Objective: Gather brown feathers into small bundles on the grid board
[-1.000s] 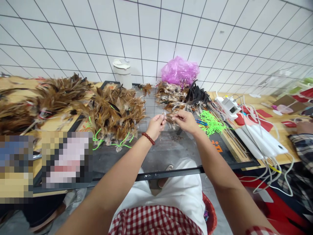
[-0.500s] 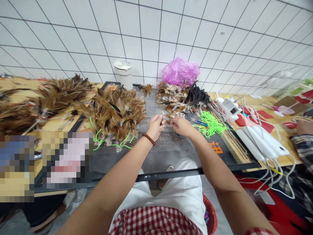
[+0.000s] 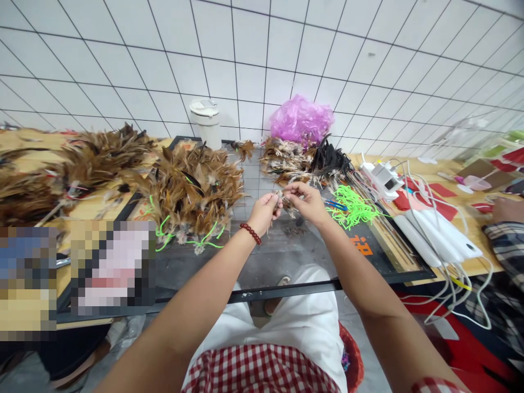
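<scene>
My left hand (image 3: 264,212), with a red bead bracelet at the wrist, is closed in a pinch on a small bunch of feathers (image 3: 286,202) above the dark glass table (image 3: 282,262). My right hand (image 3: 308,201) is closed too, its fingertips pinching the same bunch right beside the left hand. A heap of brown feather bundles (image 3: 192,185) tied with green cords lies to the left of the hands. Loose brown and black feathers (image 3: 307,161) are piled just beyond them.
A tangle of neon green cords (image 3: 354,206) and thin sticks lie to the right. A white lidded cup (image 3: 206,123) and a pink plastic bag (image 3: 301,117) stand by the tiled wall. White devices with cables (image 3: 434,229) sit far right, near another person's plaid sleeve (image 3: 507,245).
My right hand dipped toward the loose feather pile, then came back up against the left hand. The left hand stayed almost still with the bunch.
</scene>
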`<state>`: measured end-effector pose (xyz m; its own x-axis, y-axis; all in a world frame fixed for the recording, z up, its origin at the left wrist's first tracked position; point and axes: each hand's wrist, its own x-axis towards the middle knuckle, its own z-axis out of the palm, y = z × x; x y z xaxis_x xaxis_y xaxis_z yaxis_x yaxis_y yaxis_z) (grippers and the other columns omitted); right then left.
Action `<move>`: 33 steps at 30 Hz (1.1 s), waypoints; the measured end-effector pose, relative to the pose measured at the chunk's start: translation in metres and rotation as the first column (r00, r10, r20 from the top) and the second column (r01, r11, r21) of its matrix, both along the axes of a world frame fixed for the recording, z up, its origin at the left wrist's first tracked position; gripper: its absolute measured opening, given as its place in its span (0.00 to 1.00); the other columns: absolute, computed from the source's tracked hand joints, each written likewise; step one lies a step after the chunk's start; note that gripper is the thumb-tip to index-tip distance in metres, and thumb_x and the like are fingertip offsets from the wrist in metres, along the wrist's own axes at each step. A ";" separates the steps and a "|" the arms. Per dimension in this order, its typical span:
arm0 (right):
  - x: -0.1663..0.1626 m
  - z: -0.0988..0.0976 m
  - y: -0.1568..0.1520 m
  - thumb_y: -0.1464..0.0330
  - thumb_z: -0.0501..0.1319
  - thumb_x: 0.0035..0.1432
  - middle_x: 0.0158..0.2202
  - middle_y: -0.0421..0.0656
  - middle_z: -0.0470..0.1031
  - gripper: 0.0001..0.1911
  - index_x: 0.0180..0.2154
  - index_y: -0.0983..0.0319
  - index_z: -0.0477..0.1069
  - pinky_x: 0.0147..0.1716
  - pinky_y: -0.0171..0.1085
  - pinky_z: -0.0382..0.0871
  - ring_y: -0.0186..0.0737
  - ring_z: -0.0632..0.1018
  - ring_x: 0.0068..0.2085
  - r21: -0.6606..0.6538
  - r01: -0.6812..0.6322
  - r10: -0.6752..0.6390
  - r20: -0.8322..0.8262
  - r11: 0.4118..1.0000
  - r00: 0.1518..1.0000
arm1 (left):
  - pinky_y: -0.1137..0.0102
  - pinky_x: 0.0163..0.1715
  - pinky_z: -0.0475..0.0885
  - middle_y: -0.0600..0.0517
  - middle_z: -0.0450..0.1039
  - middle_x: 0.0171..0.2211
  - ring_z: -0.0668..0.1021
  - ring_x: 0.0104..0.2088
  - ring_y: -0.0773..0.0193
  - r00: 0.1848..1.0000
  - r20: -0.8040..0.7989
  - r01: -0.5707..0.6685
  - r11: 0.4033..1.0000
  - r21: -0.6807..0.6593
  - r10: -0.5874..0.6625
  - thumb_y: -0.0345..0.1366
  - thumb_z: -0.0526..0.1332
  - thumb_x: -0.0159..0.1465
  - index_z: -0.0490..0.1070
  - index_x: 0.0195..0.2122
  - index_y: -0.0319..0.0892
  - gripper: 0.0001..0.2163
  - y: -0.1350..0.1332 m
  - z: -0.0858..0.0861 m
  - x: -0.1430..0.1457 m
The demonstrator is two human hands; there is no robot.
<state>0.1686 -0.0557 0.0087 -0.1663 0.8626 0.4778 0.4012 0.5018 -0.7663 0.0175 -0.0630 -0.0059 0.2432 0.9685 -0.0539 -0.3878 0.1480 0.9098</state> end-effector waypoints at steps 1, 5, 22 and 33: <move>-0.001 0.000 0.000 0.66 0.60 0.54 0.32 0.41 0.75 0.10 0.39 0.62 0.71 0.37 0.35 0.69 0.35 0.75 0.33 -0.015 -0.005 0.005 -0.025 1.000 1.000 | 0.79 0.13 0.53 0.55 0.65 0.22 0.65 0.15 0.76 1.000 0.017 -0.005 1.000 -0.011 0.005 0.38 0.57 0.62 0.63 0.27 0.38 0.10 0.000 0.001 -0.001; -0.003 0.003 -0.004 0.65 0.61 0.54 0.32 0.41 0.75 0.09 0.37 0.62 0.71 0.40 0.36 0.69 0.35 0.74 0.34 0.020 0.024 -0.024 0.020 1.000 1.000 | 0.80 0.12 0.49 0.58 0.62 0.18 0.61 0.13 0.76 0.999 0.030 -0.027 0.998 -0.049 0.028 0.40 0.58 0.62 0.63 0.28 0.39 0.10 0.000 0.003 -0.002; 0.013 0.007 -0.001 0.70 0.61 0.50 0.30 0.42 0.73 0.05 0.31 0.63 0.75 0.32 0.32 0.63 0.34 0.71 0.30 -0.035 0.060 -0.035 0.484 0.998 0.875 | 0.80 0.14 0.48 0.59 0.55 0.17 0.58 0.13 0.78 1.000 0.008 -0.028 0.999 -0.044 0.028 0.39 0.58 0.62 0.62 0.26 0.39 0.11 -0.003 0.005 -0.001; 0.021 0.012 -0.004 0.75 0.56 0.48 0.26 0.41 0.75 0.08 0.29 0.64 0.74 0.27 0.30 0.59 0.32 0.70 0.26 -0.319 -0.017 0.223 0.623 0.948 0.750 | 0.80 0.13 0.48 0.59 0.55 0.17 0.57 0.13 0.78 0.998 0.019 -0.050 0.996 -0.067 0.052 0.38 0.59 0.62 0.62 0.26 0.39 0.11 -0.003 0.006 -0.001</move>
<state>0.1894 -0.0593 0.0211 -0.4555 0.8895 -0.0377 0.7990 0.3898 -0.4579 0.0163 -0.0657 0.0005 0.1952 0.9741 -0.1139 -0.4155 0.1873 0.8901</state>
